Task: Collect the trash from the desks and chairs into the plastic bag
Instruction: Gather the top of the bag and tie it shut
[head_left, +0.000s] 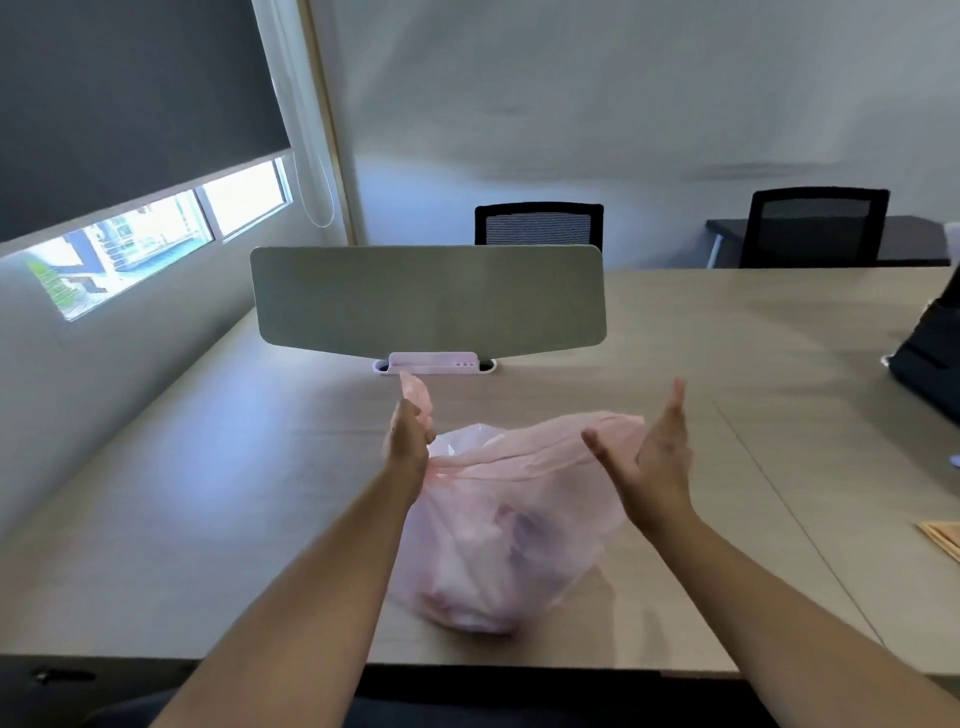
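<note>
Sitting on the wooden desk, just in front of the grey divider panel, the pink plastic bag is puffed out with pale crumpled lumps inside, too blurry to name. The left hand pinches one bag handle, which sticks up toward the panel, with its fingers curled tight around the thin plastic. The right hand is wide open in front of the panel's right end, fingers straight and thumb spread, palm facing the bag's rim, and I cannot tell if it touches the plastic.
</note>
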